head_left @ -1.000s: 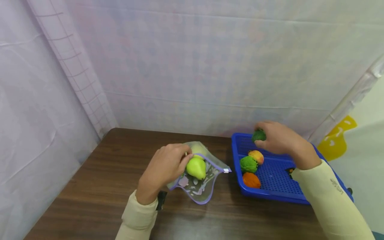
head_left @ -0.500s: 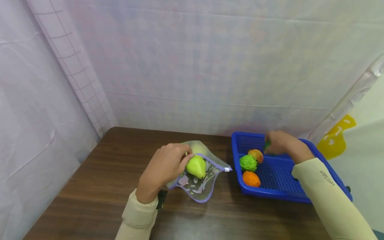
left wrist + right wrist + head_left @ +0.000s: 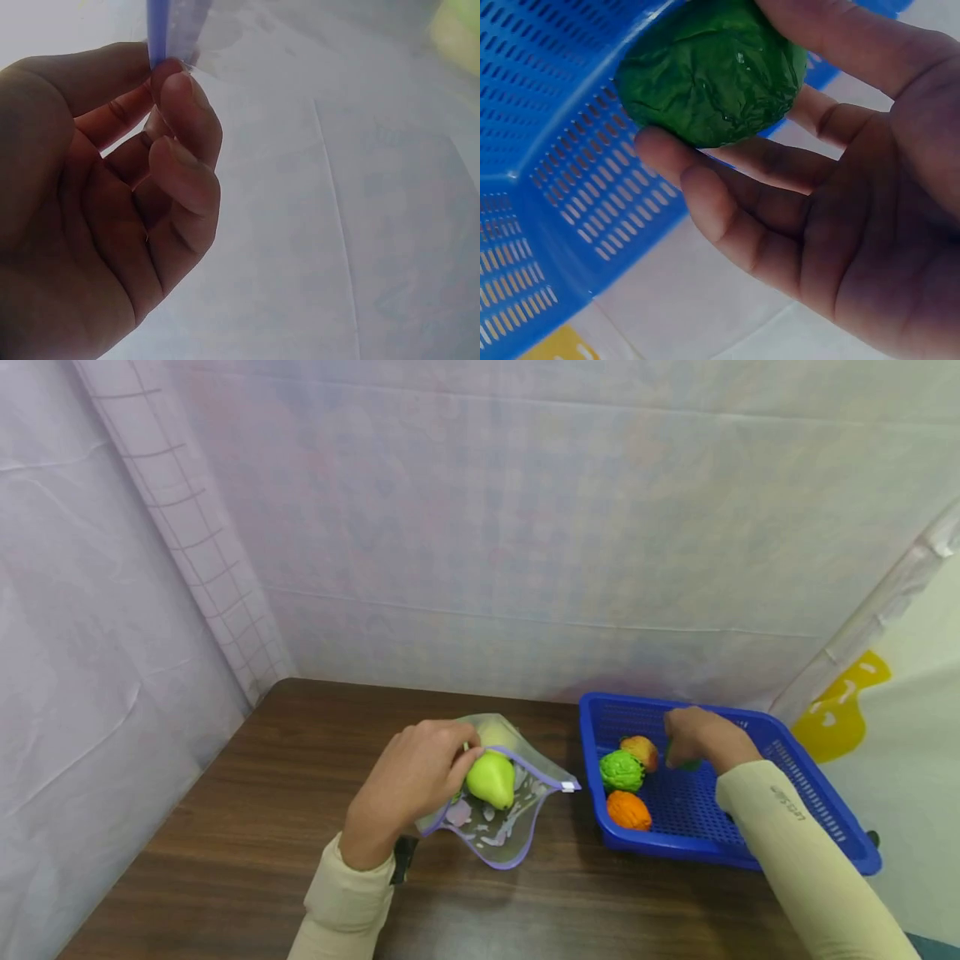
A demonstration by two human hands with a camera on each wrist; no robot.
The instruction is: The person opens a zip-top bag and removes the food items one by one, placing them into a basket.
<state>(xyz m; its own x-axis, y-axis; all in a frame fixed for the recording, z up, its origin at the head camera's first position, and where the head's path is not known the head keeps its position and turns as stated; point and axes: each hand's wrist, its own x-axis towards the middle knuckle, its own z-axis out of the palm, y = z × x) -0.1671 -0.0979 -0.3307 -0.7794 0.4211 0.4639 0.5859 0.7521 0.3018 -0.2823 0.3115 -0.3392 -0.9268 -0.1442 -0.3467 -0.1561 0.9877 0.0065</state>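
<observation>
Lower than a second ago, the right hand (image 3: 701,739) has moved down inside the blue basket (image 3: 675,845), thumb and fingers gripping a wrinkled dark-green vegetable (image 3: 712,79). Left of the basket, the left hand (image 3: 420,768) pinches the edge of a purple-trimmed zip bag (image 3: 504,864), with a green pear (image 3: 491,781) at its mouth. Good handling probably means a light grip, any release kept close to the basket's floor, and a steady left pinch.

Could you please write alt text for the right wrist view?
A person's right hand pinches a glossy, wrinkled, dark green rounded object. Behind it, a blue slotted plastic basket fills much of the left side, above a yellow patch.
</observation>
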